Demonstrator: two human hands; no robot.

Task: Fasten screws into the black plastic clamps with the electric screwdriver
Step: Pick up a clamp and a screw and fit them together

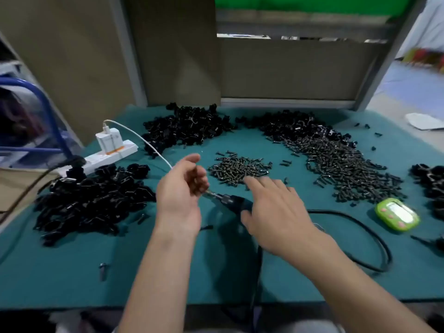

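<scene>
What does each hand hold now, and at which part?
Left hand: fingers curled, blurred, so cannot tell. Right hand: fingers straight toward the small screw pile; thumb beside the electric screwdriver, but a grip cannot be told.

The desk (72,272) wears a matt teal cloth. The clamps (91,200) are glossy black plastic; the screws (240,168) are dark metal with a dull sheen. The electric screwdriver (230,201) has a shiny metal bit. The power strip (110,155) is smooth white plastic, and the green timer (397,217) is glossy.
</scene>
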